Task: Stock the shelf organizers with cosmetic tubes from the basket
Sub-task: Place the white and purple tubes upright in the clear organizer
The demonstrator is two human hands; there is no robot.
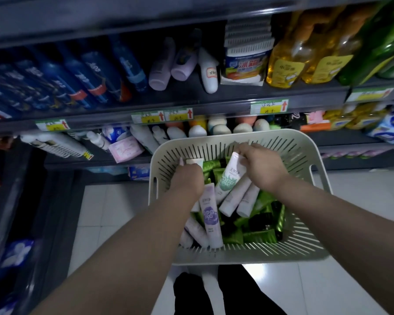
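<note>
In the basket (305,237), the left hand (187,181) grips a white tube (195,163) by its end. The right hand (261,168) pinches a green-printed tube (229,178) by its crimp, likely so the 2 lift clear for the shelf (214,105).

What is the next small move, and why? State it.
Probably lift both hands clear of the basket: the right hand pinches the green-printed white tube by its top, the left hand grips a white tube, and both tubes lie inside it.
</note>
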